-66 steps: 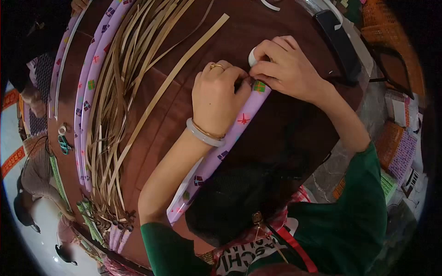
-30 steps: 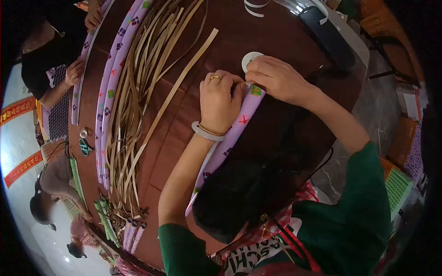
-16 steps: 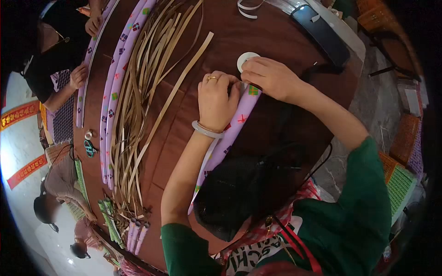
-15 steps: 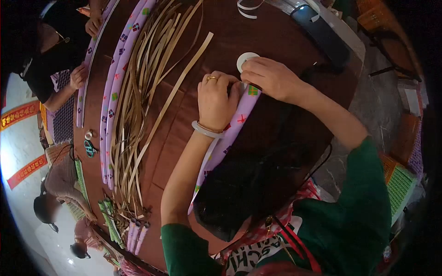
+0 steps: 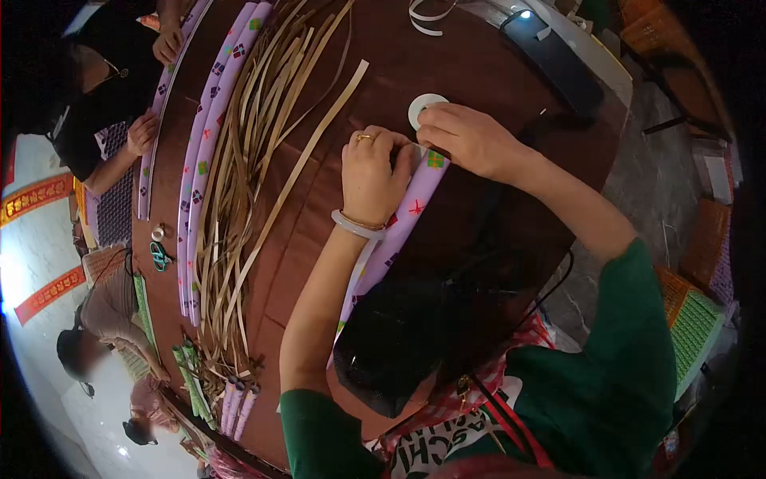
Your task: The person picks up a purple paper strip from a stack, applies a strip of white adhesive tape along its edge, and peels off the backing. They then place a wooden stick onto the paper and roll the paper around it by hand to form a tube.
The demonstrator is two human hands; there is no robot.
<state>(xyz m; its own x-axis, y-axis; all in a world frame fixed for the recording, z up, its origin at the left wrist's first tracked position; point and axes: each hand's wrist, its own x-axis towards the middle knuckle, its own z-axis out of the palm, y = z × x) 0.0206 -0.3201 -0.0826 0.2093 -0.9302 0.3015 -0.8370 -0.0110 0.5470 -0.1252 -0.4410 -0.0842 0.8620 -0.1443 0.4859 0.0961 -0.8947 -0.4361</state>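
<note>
A long purple paper roll [image 5: 412, 206] printed with little gift boxes slants across the table toward my body. Around its far end, on the left side, curl the fingers of my left hand [image 5: 373, 169], which wears a ring and a pale bangle. My right hand [image 5: 471, 137] is closed in a pinch at the same end, its fingertips overlapping a white roll of tape [image 5: 423, 104]. Both thumbs are partly hidden, and the tape's loose end is hard to see. A dark object below covers the near part of the paper roll.
Left of my arm lie tan flat strips [image 5: 263, 152], more purple rolls [image 5: 211, 112], teal scissors [image 5: 160, 256] and a small tape roll [image 5: 158, 233]. A black phone-like slab [image 5: 554, 64] is at the far right. A person's hands [image 5: 144, 133] hold another purple piece across the table.
My right hand has shifted very slightly left and down, with the tape roll showing a little lower. My left hand stays nearly still on the paper roll.
</note>
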